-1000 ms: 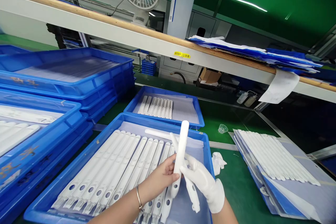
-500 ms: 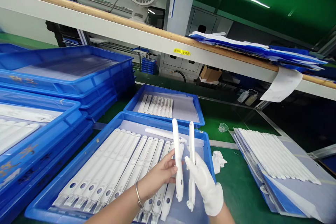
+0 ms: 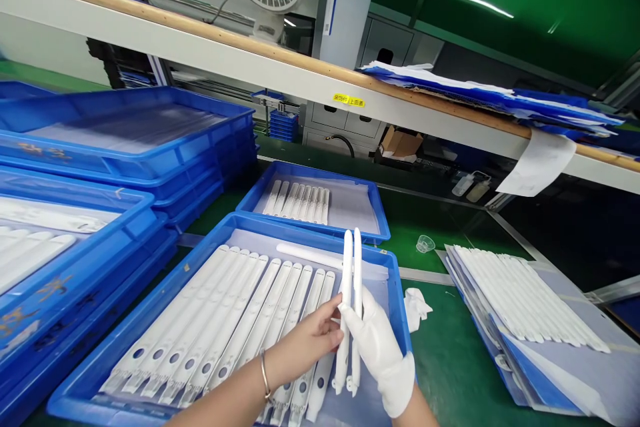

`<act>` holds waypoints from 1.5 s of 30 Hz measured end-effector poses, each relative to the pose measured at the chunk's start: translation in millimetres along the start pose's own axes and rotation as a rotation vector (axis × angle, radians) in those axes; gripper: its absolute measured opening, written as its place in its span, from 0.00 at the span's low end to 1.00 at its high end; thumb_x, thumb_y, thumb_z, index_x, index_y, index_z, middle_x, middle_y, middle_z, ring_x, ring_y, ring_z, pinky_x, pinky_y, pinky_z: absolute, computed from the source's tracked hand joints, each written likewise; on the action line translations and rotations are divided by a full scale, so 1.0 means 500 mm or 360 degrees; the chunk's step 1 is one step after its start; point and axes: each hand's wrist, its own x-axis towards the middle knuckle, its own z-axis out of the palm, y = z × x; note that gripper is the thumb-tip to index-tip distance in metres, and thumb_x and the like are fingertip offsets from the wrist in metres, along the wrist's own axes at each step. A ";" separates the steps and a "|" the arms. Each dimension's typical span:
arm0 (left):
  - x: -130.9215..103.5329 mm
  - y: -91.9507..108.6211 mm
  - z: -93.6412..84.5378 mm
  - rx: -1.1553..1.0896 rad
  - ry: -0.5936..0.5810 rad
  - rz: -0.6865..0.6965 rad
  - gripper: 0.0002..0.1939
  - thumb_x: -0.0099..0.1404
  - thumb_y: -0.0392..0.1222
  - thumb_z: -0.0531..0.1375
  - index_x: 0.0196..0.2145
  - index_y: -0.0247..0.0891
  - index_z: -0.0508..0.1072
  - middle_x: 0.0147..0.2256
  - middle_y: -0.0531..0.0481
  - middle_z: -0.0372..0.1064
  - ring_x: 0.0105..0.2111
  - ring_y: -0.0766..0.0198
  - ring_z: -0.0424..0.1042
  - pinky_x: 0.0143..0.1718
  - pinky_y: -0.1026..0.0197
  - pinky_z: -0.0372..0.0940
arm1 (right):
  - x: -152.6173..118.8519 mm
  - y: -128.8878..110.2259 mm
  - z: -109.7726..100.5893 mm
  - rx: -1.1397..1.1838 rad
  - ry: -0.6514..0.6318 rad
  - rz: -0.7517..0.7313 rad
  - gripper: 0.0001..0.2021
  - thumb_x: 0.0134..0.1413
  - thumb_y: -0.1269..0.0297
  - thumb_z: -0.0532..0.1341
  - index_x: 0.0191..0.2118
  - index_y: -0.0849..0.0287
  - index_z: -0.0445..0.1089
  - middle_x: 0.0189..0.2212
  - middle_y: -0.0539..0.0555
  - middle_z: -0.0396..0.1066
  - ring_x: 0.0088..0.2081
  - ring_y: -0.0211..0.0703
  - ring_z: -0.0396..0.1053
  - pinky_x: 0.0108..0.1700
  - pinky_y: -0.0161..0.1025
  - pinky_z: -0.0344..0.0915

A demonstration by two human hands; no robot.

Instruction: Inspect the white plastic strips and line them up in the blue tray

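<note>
My bare left hand (image 3: 315,333), with a bangle on its wrist, is closed on a long white plastic strip (image 3: 345,280). A second long white plastic strip (image 3: 357,267) is gripped by my right hand (image 3: 377,347), which wears a white glove. Both strips stand nearly upright, side by side and very close; whether they touch I cannot tell. They are above the right part of a blue tray (image 3: 395,287). In that tray, several similar strips (image 3: 200,307) lie in a slanted row, and another strip (image 3: 310,257) lies crosswise near its far edge.
A smaller-looking blue tray (image 3: 383,213) with several strips is behind. Stacked blue trays (image 3: 200,147) rise at left. On the right, a row of white strips (image 3: 530,293) lies on layered sheets. A crumpled white cloth or paper (image 3: 416,307) and clear cup (image 3: 425,243) are nearby. A shelf (image 3: 300,77) crosses above.
The two strips have come together from a clear gap. My right hand has moved left, and the strip in my left hand has shifted slightly right.
</note>
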 end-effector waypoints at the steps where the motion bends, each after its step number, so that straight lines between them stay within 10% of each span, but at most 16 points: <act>1: -0.001 0.002 0.001 0.0021 -0.0003 -0.0005 0.37 0.61 0.46 0.63 0.64 0.45 0.53 0.47 0.45 0.61 0.36 0.63 0.63 0.40 0.59 0.60 | 0.000 0.001 0.000 -0.0012 0.0000 -0.0009 0.20 0.58 0.63 0.61 0.56 0.47 0.64 0.50 0.53 0.69 0.51 0.51 0.67 0.55 0.46 0.63; 9: -0.008 0.011 0.001 0.0123 0.0046 -0.0093 0.41 0.62 0.46 0.62 0.66 0.38 0.46 0.37 0.49 0.65 0.36 0.63 0.63 0.43 0.58 0.61 | -0.001 0.004 0.003 -0.0066 -0.0033 -0.0068 0.16 0.60 0.60 0.60 0.53 0.51 0.67 0.47 0.53 0.70 0.48 0.48 0.68 0.52 0.42 0.65; 15: -0.009 0.015 -0.001 0.0006 0.0012 -0.0044 0.38 0.62 0.49 0.62 0.65 0.46 0.51 0.56 0.43 0.55 0.36 0.63 0.66 0.40 0.58 0.65 | -0.002 0.007 0.004 -0.0045 -0.0040 0.0030 0.14 0.65 0.56 0.52 0.50 0.52 0.69 0.41 0.53 0.73 0.44 0.47 0.70 0.45 0.40 0.68; 27: 0.000 -0.019 -0.003 0.0586 0.0195 0.0093 0.32 0.60 0.39 0.60 0.61 0.46 0.59 0.54 0.44 0.51 0.38 0.63 0.64 0.44 0.57 0.65 | 0.007 0.028 0.006 0.0190 -0.0105 0.0024 0.14 0.57 0.56 0.62 0.46 0.58 0.69 0.41 0.56 0.73 0.43 0.50 0.71 0.48 0.46 0.68; 34: 0.000 -0.023 0.015 0.0452 0.0370 0.0103 0.50 0.58 0.36 0.61 0.67 0.50 0.33 0.57 0.41 0.53 0.37 0.62 0.67 0.37 0.59 0.67 | -0.002 0.043 -0.001 0.0282 -0.0158 0.0064 0.20 0.55 0.54 0.63 0.52 0.55 0.69 0.51 0.57 0.70 0.55 0.54 0.64 0.60 0.52 0.58; 40: 0.006 -0.019 0.006 0.0734 0.0346 0.0197 0.26 0.57 0.37 0.63 0.54 0.42 0.67 0.46 0.45 0.64 0.45 0.55 0.66 0.45 0.57 0.64 | -0.006 0.038 -0.005 0.0172 -0.0172 0.0049 0.21 0.54 0.52 0.64 0.52 0.54 0.70 0.54 0.57 0.68 0.58 0.54 0.61 0.63 0.51 0.55; 45: 0.005 -0.004 0.005 0.0588 0.0345 0.0156 0.21 0.57 0.34 0.60 0.50 0.40 0.71 0.46 0.46 0.67 0.48 0.53 0.66 0.48 0.54 0.64 | 0.000 0.001 -0.006 0.0160 -0.0203 -0.0045 0.17 0.59 0.56 0.61 0.52 0.54 0.71 0.51 0.55 0.70 0.54 0.50 0.66 0.61 0.48 0.57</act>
